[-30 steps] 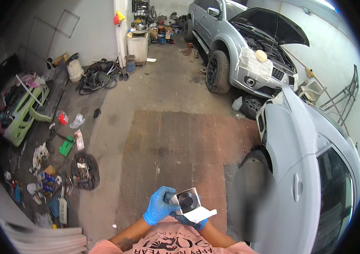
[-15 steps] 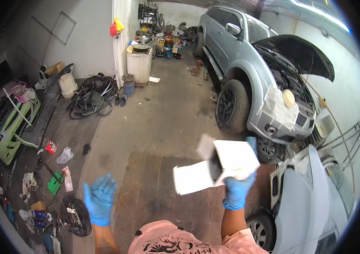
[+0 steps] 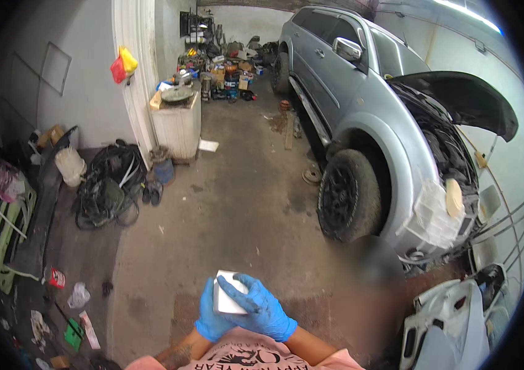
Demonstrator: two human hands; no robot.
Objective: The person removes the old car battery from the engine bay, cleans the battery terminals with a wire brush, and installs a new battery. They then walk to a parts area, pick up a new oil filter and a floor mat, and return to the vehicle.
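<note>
A small white cardboard box (image 3: 227,301) is held close in front of my pink shirt, low in the head view. My left hand (image 3: 211,322), in a blue glove, wraps its left side and underside. My right hand (image 3: 264,311), gloved the same, lies across its top and right side with the fingers curled over it. No flap stands out from the box; its contents, if any, are hidden. Dark smudges mark the right glove.
A silver car (image 3: 360,111) with its hood raised stands at the right, near a detached body panel (image 3: 459,314). At the left lie a tangle of black parts (image 3: 111,185), a green bumper (image 3: 12,240) and scattered items. A white cabinet (image 3: 178,129) stands farther back.
The box has come from the right to the middle, close to my body, and its flaps no longer hang out. My left hand, empty and spread before, now grips it too. The view has shifted.
</note>
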